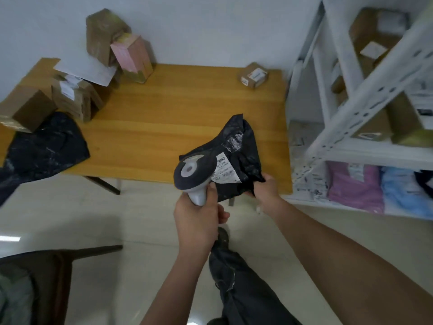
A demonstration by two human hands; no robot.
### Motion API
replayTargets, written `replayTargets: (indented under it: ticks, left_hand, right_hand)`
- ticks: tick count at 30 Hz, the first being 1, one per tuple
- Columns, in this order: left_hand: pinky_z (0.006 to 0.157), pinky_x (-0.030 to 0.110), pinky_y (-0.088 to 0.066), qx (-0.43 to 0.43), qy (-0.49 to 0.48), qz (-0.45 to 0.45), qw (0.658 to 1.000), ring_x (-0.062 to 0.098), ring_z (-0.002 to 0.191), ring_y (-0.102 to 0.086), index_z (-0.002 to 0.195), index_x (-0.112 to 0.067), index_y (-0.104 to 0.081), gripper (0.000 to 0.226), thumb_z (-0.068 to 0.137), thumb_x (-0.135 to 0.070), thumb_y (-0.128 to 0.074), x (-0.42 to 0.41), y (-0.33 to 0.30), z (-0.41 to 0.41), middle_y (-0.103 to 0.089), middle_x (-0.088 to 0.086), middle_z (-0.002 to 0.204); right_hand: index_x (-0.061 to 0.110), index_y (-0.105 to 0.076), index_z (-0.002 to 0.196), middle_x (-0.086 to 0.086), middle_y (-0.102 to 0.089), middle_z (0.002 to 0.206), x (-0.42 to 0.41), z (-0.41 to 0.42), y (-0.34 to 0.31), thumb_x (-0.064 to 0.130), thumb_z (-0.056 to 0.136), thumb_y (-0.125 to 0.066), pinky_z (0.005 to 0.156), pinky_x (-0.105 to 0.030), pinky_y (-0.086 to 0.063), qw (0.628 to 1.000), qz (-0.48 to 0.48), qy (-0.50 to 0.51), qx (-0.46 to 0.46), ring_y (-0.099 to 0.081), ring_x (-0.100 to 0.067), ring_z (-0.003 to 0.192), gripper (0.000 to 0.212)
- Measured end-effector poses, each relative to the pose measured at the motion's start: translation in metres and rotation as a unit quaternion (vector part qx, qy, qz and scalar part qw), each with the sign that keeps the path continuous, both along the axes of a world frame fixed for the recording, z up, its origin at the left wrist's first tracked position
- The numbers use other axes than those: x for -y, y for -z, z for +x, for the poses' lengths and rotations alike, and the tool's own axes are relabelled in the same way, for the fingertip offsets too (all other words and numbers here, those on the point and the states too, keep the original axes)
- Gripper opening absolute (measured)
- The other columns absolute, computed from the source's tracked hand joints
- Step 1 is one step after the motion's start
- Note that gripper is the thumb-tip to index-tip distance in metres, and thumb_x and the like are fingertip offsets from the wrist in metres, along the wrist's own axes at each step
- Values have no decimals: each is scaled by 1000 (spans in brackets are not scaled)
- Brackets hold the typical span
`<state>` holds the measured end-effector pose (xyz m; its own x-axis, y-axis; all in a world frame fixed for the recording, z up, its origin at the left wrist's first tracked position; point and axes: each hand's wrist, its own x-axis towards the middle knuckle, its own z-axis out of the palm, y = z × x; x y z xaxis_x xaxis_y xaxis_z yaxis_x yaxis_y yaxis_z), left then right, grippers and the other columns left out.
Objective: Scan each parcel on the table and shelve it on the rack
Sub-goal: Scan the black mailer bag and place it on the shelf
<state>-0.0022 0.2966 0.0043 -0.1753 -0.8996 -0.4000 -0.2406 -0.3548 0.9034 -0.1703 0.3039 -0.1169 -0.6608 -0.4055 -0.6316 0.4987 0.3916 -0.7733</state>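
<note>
Head-worn view, downward over table [178, 118]

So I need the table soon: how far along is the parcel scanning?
Partly done. The rack already holds boxes and soft bags. In hand: the left hand holds the scanner at the label of a black bag parcel gripped by the right hand. Left on the table: several boxes, another black bag.

A dark chair [58, 266] is standing on the pale tiled floor [140, 219] at lower left, its seat partly out of view. A white wall [199, 26] is rising behind. The person's leg in dark trousers [246, 289] is extending down to a dark shoe [222, 235].
</note>
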Motion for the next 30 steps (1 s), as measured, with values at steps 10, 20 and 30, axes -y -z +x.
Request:
replayTargets:
  ticks: [10, 20, 30]
  left_hand:
    - [43, 21, -48, -24, 87, 4, 996, 23, 45, -64, 85, 12, -61, 38, 97, -24, -59, -117, -7, -39, -65, 23, 60]
    - [43, 26, -50, -60, 175, -8, 983, 25, 44, -62, 84, 8, -60, 33, 95, -23, -63, -205, -28, -155, -60, 9, 48]
    - [53, 44, -60, -12, 185, 26, 982, 28, 47, -63, 82, 1, -61, 26, 95, -21, -63, -325, 21, -350, -60, 10, 49]
  right_hand:
    - [7, -60, 110, -13, -62, 99, -180, -42, -4, -18, 92, -41, 48, -22, -55, 996, 27, 77, 24, -62, -25, 79, 36]
    - [6, -64, 105, -19, -65, 104, -289, -144, -11, -17, 90, -42, 47, -24, -54, 992, 17, 126, 10, -64, -25, 75, 35]
    - [3, -65, 98, -12, -64, 86, -418, -318, 21, -15, 92, -41, 48, -24, -55, 987, 30, 152, 46, -64, -22, 71, 31]
